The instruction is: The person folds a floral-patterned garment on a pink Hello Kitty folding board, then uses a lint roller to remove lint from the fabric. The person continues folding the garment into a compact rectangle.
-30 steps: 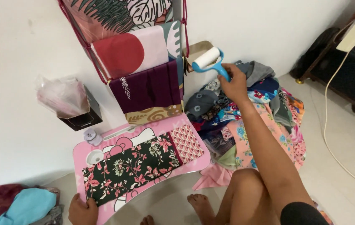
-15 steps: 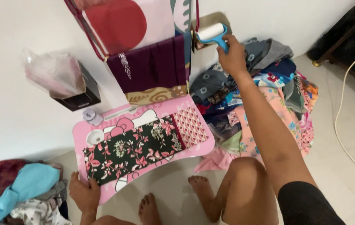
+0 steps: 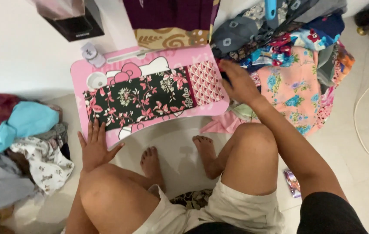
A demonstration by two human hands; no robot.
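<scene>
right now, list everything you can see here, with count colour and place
lap table: one, pink, on the floor ahead
folded cloth: one, black with pink flowers, lying on the lap table
lint roller: one, blue handle, on the clothes pile at top right
clothes pile: one, multicoloured, right of the table
laundry heap: one, teal, grey and white, at left
cable: one, white, on the floor at far right
left hand: flat on the table's near left edge
right hand: at the table's right edge, beside the clothes pile
</scene>
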